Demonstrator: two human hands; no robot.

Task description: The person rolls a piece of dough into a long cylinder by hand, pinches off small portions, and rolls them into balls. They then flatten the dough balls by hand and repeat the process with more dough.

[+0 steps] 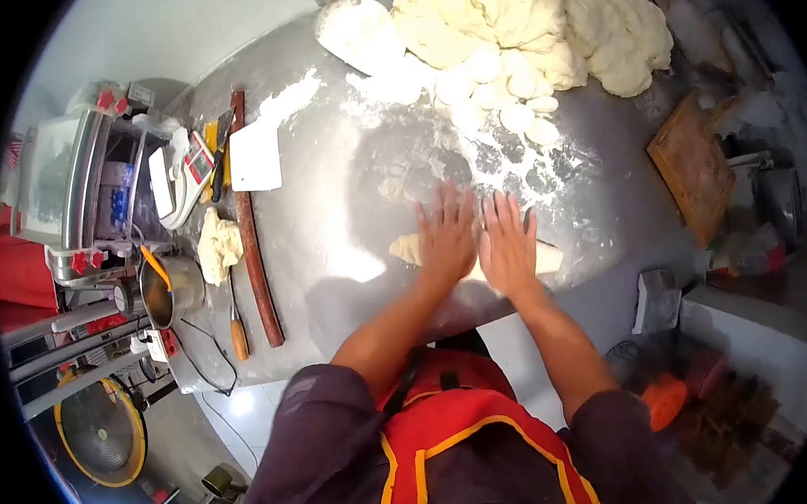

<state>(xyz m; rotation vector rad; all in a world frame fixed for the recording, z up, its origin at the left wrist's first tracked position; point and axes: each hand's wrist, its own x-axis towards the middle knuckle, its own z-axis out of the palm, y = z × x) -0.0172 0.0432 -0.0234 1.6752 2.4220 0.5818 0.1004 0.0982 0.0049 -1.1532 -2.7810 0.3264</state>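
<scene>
A long strip of dough (pixel 547 259) lies across the front of the metal worktop, its two ends showing on either side of my hands. My left hand (pixel 448 234) lies flat on the dough, fingers stretched out and pointing away from me. Beside it my right hand (pixel 509 242) also presses flat on the strip, fingers slightly apart. The middle of the dough is hidden under both palms. Beyond them, loose flour (pixel 531 168) is scattered over the worktop, and several small dough pieces (pixel 517 116) sit before a large dough mass (pixel 519 18).
A flour-filled scoop (pixel 360 35) stands at the back. To the left are a wooden rod (pixel 256 260), a white scraper (pixel 256 157), a scale (pixel 186 186), a dough lump (pixel 218 246) and a metal pot (pixel 170 292). A wooden board (pixel 691 168) leans at the right edge.
</scene>
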